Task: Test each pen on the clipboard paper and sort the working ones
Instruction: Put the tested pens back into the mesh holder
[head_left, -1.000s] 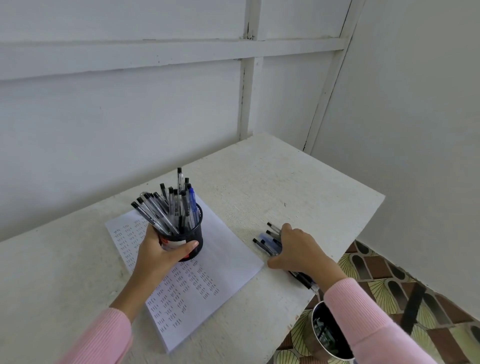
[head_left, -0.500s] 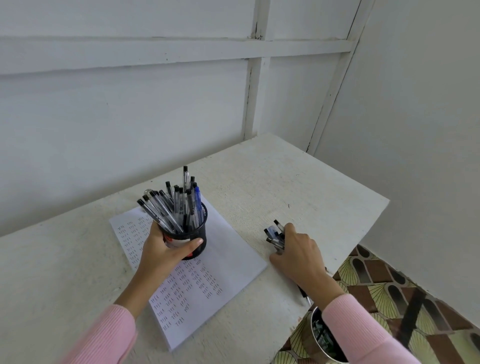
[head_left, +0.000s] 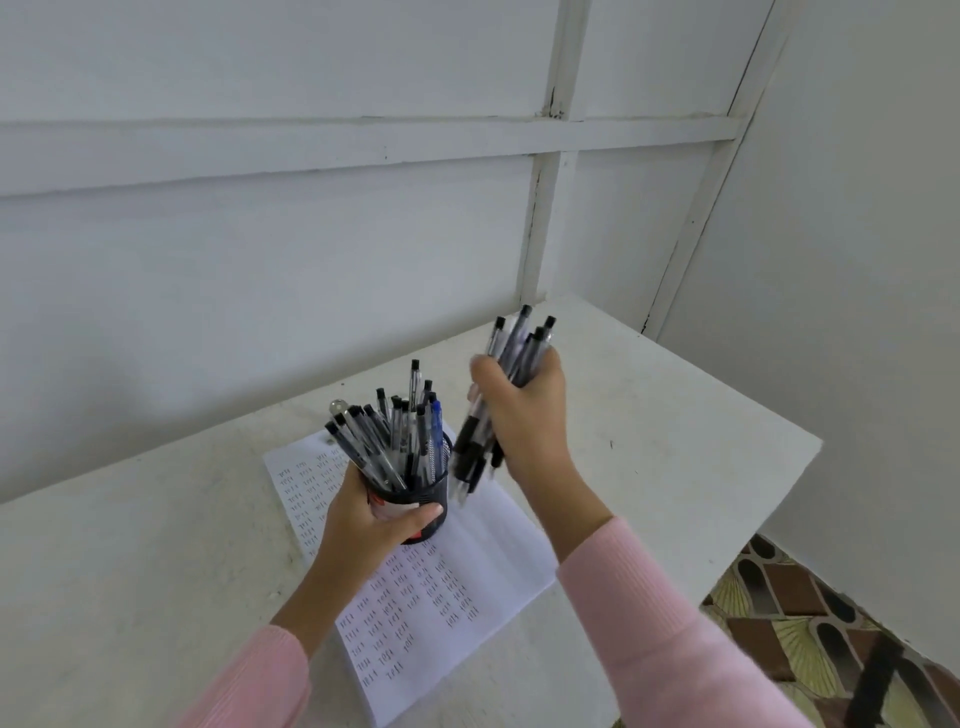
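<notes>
The right hand (head_left: 524, 410) is clamped on a bundle of pens (head_left: 498, 400) just beside the pen cup (head_left: 415, 493), which the left hand (head_left: 371, 519) grips over the paper (head_left: 467, 561). The cup already looks full, though blur hides the bundle's tips; pens could snag, spill, or tip it.

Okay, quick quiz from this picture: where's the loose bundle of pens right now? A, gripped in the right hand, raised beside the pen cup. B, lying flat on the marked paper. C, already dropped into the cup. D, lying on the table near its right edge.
A: the right hand is closed around the bundle of pens, lifted off the table next to the pen cup that the left hand holds.
</notes>
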